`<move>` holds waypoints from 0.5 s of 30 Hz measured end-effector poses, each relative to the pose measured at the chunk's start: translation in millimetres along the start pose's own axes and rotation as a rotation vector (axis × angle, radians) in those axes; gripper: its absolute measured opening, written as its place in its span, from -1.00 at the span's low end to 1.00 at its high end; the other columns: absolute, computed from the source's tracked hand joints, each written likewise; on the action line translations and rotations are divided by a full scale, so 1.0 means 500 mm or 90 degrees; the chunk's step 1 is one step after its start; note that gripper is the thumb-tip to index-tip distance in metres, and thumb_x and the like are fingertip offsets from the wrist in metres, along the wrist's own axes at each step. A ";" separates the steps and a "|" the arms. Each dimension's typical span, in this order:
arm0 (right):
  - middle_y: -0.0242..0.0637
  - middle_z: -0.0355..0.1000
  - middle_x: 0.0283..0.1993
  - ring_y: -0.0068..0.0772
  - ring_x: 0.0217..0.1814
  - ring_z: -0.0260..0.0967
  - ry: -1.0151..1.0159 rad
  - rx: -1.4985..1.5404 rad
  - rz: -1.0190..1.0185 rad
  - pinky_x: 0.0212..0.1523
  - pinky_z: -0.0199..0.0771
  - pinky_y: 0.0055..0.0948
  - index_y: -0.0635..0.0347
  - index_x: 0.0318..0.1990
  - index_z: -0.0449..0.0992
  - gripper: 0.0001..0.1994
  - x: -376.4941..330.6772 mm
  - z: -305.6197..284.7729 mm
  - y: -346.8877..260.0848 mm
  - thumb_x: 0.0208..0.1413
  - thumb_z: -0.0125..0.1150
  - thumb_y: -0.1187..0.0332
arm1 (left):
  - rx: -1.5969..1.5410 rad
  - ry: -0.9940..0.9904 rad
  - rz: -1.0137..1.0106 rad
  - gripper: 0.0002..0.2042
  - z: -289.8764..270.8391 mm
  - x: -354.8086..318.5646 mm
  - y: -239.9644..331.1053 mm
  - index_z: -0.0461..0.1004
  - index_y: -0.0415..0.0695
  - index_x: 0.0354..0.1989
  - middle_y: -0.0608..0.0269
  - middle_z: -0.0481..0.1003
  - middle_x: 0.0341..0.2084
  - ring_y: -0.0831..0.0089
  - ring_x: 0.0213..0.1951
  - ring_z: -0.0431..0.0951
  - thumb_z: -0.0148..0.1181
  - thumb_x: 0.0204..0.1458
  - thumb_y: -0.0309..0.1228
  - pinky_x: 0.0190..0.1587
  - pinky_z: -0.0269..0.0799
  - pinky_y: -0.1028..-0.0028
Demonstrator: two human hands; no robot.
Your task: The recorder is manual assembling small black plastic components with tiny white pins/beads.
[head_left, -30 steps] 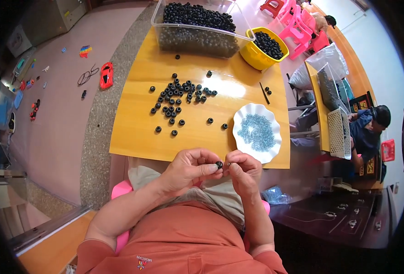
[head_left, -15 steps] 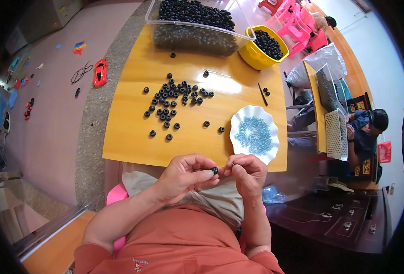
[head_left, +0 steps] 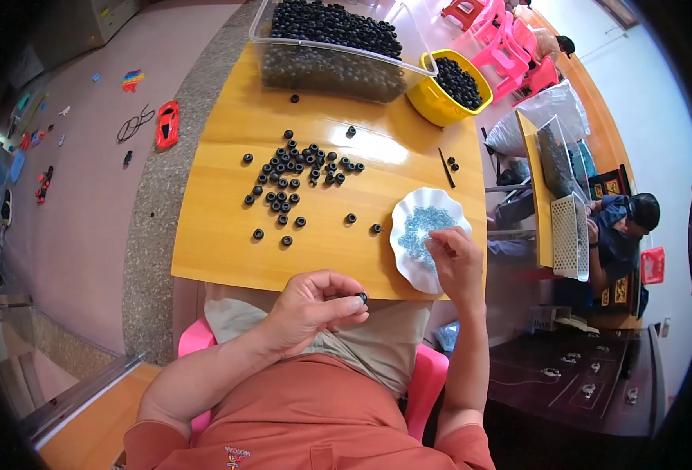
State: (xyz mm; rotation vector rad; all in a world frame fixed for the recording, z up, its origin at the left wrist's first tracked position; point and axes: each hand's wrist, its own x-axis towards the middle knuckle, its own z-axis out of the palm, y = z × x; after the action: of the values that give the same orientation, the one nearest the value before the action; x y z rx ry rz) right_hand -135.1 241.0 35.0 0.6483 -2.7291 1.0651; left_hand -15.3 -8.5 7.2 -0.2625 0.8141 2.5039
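My left hand is closed over my lap just off the table's near edge, pinching a small round black piece with a hole between thumb and forefinger. My right hand reaches over a white scalloped plate, its fingertips pinched together at the heap of tiny pale-blue pieces in it. Whatever those fingertips hold is too small to make out. Loose black pieces like the one in my left hand lie scattered across the yellow wooden table, several of them bunched together.
A clear plastic bin full of black pieces stands at the table's far side, beside a yellow basket of them. A thin dark stick lies beyond the plate. At right, another person sits by a white perforated basket.
My right hand has left the space beside my left hand and moved forward and right to the plate. My left hand keeps its pinch on the black piece in nearly the same place.
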 end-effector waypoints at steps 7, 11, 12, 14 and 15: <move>-0.16 0.47 -0.36 -0.23 -0.45 0.45 -0.058 -0.037 0.000 -0.42 0.42 -0.41 0.27 -0.31 0.54 -0.91 0.048 0.000 0.016 -0.01 0.25 0.55 | -0.019 -0.012 0.003 -0.82 0.000 0.004 -0.013 0.49 -0.26 -0.16 0.20 0.56 -0.35 0.50 -0.30 0.61 0.25 0.06 -0.55 -0.24 0.56 0.60; -0.13 0.47 -0.33 -0.18 -0.42 0.46 -0.085 -0.050 -0.010 -0.37 0.43 -0.38 0.29 -0.31 0.54 -0.90 0.082 0.009 -0.007 -0.04 0.26 0.55 | -0.023 -0.023 0.018 -0.82 -0.005 0.006 -0.021 0.50 -0.27 -0.16 0.18 0.56 -0.33 0.48 -0.30 0.61 0.25 0.06 -0.55 -0.21 0.57 0.56; -0.12 0.47 -0.33 -0.17 -0.40 0.46 -0.094 -0.053 -0.015 -0.36 0.43 -0.37 0.30 -0.31 0.54 -0.89 0.090 0.011 -0.011 -0.05 0.26 0.55 | -0.024 -0.022 0.020 -0.82 -0.006 0.006 -0.021 0.50 -0.27 -0.16 0.18 0.56 -0.33 0.48 -0.30 0.61 0.25 0.06 -0.55 -0.21 0.57 0.56; -0.12 0.47 -0.32 -0.17 -0.40 0.46 -0.103 -0.054 -0.014 -0.35 0.43 -0.37 0.30 -0.31 0.54 -0.88 0.103 0.017 -0.016 -0.06 0.26 0.55 | -0.006 -0.016 0.013 -0.85 -0.007 0.006 -0.019 0.49 -0.26 -0.17 0.16 0.55 -0.31 0.39 -0.27 0.62 0.20 0.07 -0.60 -0.15 0.60 0.44; -0.12 0.48 -0.32 -0.16 -0.39 0.46 -0.111 -0.056 -0.012 -0.34 0.43 -0.36 0.30 -0.31 0.54 -0.87 0.108 0.020 -0.018 -0.07 0.26 0.55 | -0.007 -0.015 0.015 -0.85 -0.008 0.007 -0.019 0.49 -0.26 -0.17 0.16 0.55 -0.31 0.39 -0.27 0.62 0.20 0.07 -0.60 -0.15 0.60 0.44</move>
State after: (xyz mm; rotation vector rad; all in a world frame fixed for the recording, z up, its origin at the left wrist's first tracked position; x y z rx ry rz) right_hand -179.4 210.0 48.5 0.7865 -2.8913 0.9178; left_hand -13.0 -2.7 -1.8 -0.2291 0.7991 2.5286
